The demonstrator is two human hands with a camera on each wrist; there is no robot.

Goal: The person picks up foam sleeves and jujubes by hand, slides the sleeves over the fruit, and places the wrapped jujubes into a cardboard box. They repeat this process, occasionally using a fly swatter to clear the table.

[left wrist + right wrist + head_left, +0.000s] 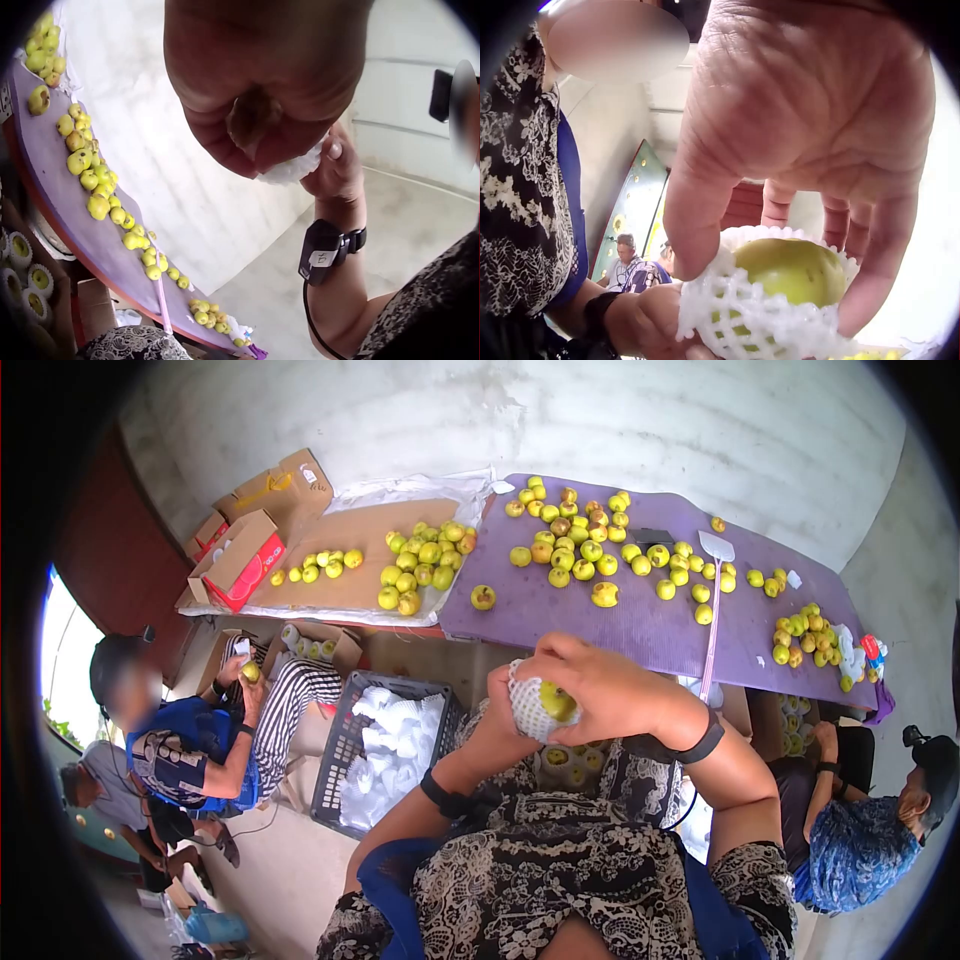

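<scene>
A yellow-green apple (556, 703) sits partly inside a white foam net sleeve (527, 707) in front of the chest. My left hand (497, 712) grips the sleeved apple from the left side. From the other side, my right hand (625, 695) holds it too, thumb and fingers spread around the sleeve's rim. The right wrist view looks onto the bare top of the apple (791, 270), with the net (739, 319) around its lower part. Below the hands, sleeved apples (570, 762) lie in a box at the lap.
A dark plastic crate (329, 762) holds white foam nets (390, 735) to the left. Loose apples (565, 540) and a fly swatter (716, 546) lie on a purple-covered table (630, 620) ahead. Cardboard boxes (240, 565) stand at its left end. People sit on both sides.
</scene>
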